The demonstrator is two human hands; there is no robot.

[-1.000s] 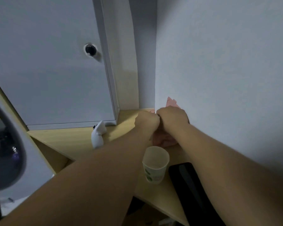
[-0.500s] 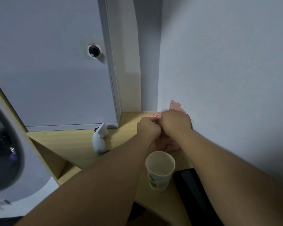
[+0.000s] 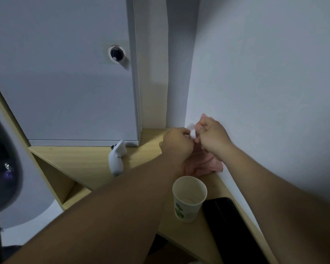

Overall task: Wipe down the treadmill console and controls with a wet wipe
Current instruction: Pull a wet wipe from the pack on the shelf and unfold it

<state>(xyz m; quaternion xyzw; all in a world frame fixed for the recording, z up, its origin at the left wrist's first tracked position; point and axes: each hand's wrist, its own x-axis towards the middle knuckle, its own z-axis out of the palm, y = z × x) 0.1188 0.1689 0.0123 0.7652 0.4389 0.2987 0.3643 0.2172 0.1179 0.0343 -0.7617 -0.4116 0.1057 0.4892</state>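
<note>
Change from the frame half a second earlier: a small white piece of wipe (image 3: 191, 128) now shows between the two hands, where only pink material was visible before. The right hand (image 3: 211, 139) has lifted slightly and drawn a little away from the left hand (image 3: 176, 142), so that a narrow gap has opened between the knuckles. The paper cup (image 3: 189, 199), the white controller (image 3: 117, 159) and the black phone (image 3: 232, 227) keep their places on the worktop (image 3: 88, 161).

Left hand: closed into a loose fist, fingertips pinched at the near edge of the white wipe. Right hand: fingers curled shut, pinching the far side of the same white piece. How much of the wipe each hand holds cannot be told, since the knuckles hide the grip.

Wipe position: between the two hands, touching both, raised above the pink pack (image 3: 204, 162). The pink pack lies on the worktop in the corner against the white wall (image 3: 265, 82), directly beneath both hands, with its rear corner showing behind the right hand. The paper cup stands upright just in front of the pack, below the left wrist. The black phone lies beside the cup, under the right forearm. The white controller lies to the left of the left hand, near the base of the white cabinet door (image 3: 65, 82).
</note>
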